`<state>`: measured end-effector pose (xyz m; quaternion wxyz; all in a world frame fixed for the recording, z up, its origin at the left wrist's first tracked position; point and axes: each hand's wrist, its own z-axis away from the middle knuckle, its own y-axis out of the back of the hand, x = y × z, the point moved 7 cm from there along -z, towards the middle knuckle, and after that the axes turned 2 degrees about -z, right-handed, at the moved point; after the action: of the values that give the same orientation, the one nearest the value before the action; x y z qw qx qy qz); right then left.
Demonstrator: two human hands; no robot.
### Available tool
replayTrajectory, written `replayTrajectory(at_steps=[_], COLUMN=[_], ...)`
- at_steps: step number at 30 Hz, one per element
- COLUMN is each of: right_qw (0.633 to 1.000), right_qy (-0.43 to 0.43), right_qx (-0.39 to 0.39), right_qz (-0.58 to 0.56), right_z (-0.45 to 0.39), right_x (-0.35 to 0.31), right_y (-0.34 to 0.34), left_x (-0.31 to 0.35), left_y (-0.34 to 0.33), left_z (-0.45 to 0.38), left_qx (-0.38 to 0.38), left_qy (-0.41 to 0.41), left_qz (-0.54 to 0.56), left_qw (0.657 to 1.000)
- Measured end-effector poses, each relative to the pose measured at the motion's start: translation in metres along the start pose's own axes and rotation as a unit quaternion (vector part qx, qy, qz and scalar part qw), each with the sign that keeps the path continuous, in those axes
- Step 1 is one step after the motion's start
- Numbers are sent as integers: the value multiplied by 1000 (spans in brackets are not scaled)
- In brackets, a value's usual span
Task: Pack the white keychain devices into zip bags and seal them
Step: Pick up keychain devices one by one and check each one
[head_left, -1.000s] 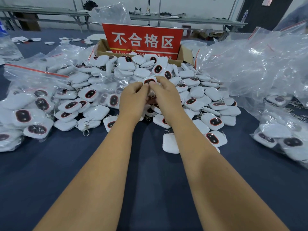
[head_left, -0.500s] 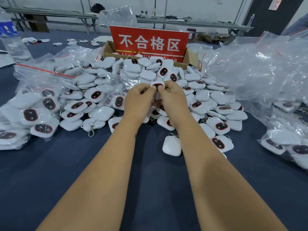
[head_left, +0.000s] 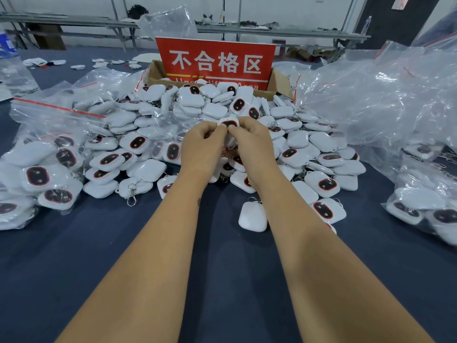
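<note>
A white, rounded-square plastic keychain device with a dark red-rimmed oval face point(head_left: 229, 123) sits raised between both hands, over the middle of the big pile of like devices point(head_left: 215, 112) on the dark blue bench point(head_left: 222, 268). The left hand point(head_left: 201, 151) and right hand point(head_left: 252, 147) are equally near it; their fingers point(head_left: 215, 128) curl inward and pinch its near edge from either side, tips almost meeting. A zip bag between the fingers cannot be made out. Clear red-striped zip bags point(head_left: 371, 100) heap well to the right, so the right hand looks nearer for fetching one.

Hands hide most of the pinched keychain device point(head_left: 229, 123), perhaps bagged.
</note>
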<state>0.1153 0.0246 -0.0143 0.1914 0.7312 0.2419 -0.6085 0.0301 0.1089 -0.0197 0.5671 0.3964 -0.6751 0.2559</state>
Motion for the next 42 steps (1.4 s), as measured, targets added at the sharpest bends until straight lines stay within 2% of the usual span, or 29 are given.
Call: replayTrajectory(at_steps=[8,15,21,28,32,35,37,42], right_qw=[1000,1000,1000,985,954,935,939,984], right_qy=[-15,-1,6,-30,-33,-22,-14,-17], right_qx=[-20,-13,0,32,0,-36,-42,-9], right_qz=[7,22,19,-167,-298,-353,-342,-178], right_z=[0,0,0,0,1,3,4,2], right_x=[2,1,0,-2,-6,-11,-14,-10], right_y=[-4,-3,-1,9,7,5,4,4], left_x=[1,-1,-8,1,3,5,5,4], left_y=[3,5,7,2,1,0,1,11], left_z=[-4,-4,-2,-4,-4,-3,-2,-3], left_qx=[30,30,46,5,6,8,12,58], left_qy=[-24,0,61,-31,-46,-49,-53,-38], left_qz=[-24,-8,65,-24,-42,-44,-36,-7], left_qw=[999,1000,995,999,998,998,998,998])
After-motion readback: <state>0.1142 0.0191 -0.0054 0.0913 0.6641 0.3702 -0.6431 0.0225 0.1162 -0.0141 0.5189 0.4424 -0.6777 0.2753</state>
